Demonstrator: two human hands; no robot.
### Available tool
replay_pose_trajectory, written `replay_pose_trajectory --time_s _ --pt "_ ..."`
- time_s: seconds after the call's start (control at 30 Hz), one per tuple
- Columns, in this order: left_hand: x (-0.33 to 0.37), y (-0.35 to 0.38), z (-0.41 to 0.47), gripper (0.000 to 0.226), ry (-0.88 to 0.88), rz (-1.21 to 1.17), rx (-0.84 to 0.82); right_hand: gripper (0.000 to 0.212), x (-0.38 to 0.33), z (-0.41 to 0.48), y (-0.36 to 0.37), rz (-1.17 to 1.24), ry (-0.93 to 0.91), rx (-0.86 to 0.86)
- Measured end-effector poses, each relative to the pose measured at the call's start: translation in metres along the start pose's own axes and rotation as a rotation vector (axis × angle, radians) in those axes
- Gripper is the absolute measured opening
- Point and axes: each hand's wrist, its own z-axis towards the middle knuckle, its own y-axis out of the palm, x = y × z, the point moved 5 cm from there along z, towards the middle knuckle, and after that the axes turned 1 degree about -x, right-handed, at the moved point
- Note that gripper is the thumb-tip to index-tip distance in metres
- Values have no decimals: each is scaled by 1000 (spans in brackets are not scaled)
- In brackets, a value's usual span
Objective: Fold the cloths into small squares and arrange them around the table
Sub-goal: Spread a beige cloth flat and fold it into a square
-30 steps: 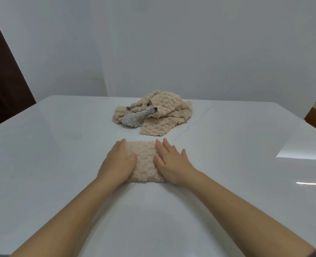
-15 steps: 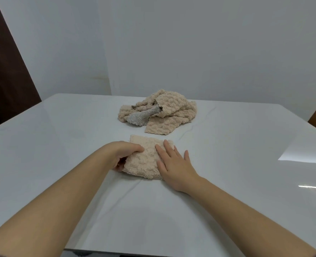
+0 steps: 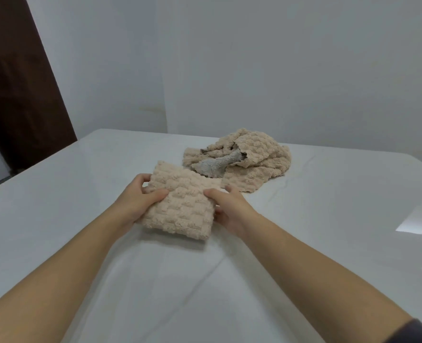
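Soft, rather dim, even light fills the frame. The glossy white table [image 3: 328, 219] carries bright glare patches at the right edge. Wide-angle distortion slants the dark brown door [image 3: 19, 95] at upper left. Focus is slightly soft throughout.

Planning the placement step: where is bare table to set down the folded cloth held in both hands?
Bare table from the left hand out to the left edge, and right of the cloth pile toward the right edge. Crowded straight ahead: the folded cloth and right hand are close to the pile.
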Motion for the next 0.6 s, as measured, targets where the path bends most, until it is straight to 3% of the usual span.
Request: replay_pose_trajectory --time_s 0.1,0.27,0.4,0.43,0.5,0.6 --pt "-9 -49 16 32 -37 25 80 93 -7 18 51 52 28 -68" --pt "-17 -116 39 25 5 59 117 89 -13 50 126 166 137 -163" --pt "-22 -148 51 28 26 71 107 24 -6 64 154 40 246 -270" --pt "-25 -154 55 27 8 72 105 22 -6 69 158 12 211 -267" --pt "-33 -166 64 27 -63 100 119 41 -8 82 165 -48 92 -223" --pt "-42 -183 75 35 -171 306 173 58 -9 91 177 -224 -61 -153"
